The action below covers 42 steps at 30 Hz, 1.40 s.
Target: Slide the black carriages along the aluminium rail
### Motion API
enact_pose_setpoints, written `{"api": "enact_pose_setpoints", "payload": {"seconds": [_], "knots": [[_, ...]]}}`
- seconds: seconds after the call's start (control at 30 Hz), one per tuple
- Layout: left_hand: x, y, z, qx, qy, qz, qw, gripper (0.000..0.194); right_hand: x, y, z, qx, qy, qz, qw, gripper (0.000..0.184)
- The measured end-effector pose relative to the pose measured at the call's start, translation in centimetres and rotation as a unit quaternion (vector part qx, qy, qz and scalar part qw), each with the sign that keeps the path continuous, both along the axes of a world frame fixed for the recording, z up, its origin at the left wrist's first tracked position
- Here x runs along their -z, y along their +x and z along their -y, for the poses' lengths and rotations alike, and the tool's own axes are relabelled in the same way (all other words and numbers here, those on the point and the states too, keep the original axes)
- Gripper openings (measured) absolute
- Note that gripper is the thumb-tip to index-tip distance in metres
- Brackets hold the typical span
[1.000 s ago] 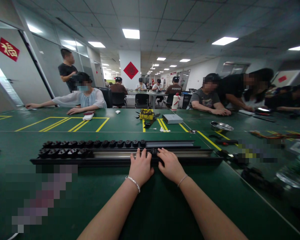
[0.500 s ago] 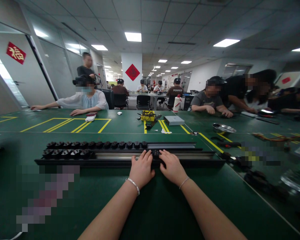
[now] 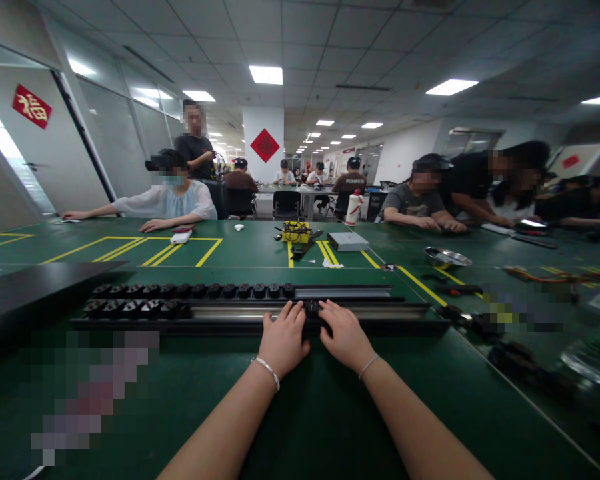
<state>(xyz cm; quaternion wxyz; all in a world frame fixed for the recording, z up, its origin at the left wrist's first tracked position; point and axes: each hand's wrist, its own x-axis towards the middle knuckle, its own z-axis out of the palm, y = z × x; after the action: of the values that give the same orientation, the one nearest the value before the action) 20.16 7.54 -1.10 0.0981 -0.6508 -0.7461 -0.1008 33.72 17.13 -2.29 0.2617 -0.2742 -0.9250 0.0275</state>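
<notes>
Two long black power tracks [image 3: 260, 325] lie side by side across the green table. Black socket modules [image 3: 133, 307] fill the left part of the front track, and a longer row stands along the back one. A single black socket module [image 3: 311, 309] sits in the front track between my hands. My left hand [image 3: 285, 335] closes on its left side, fingertips over the track and thumb at the front. From the right side my right hand [image 3: 345, 333] grips it in the same way. The module's lower part is hidden by the hands and the track wall.
A dark flat panel [image 3: 45, 287] reaches in from the left. Beyond the tracks are a yellow block with black cables [image 3: 296, 232], a grey box [image 3: 347, 241] and a metal dish [image 3: 449, 257]. Cables and black parts [image 3: 517, 363] lie right. Several people sit across the table.
The dark panel has come into view at the left edge. The standing person at the back has shifted right. My hands and the module between them stay in place.
</notes>
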Motion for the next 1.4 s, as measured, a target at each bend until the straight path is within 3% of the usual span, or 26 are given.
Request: {"api": "enact_pose_setpoints", "payload": {"seconds": [1.4], "knots": [[0.82, -0.35, -0.23, 0.014, 0.027, -0.013, 0.999, 0.06, 0.72, 0.01, -0.83, -0.012, 0.026, -0.037, 0.999, 0.029]]}}
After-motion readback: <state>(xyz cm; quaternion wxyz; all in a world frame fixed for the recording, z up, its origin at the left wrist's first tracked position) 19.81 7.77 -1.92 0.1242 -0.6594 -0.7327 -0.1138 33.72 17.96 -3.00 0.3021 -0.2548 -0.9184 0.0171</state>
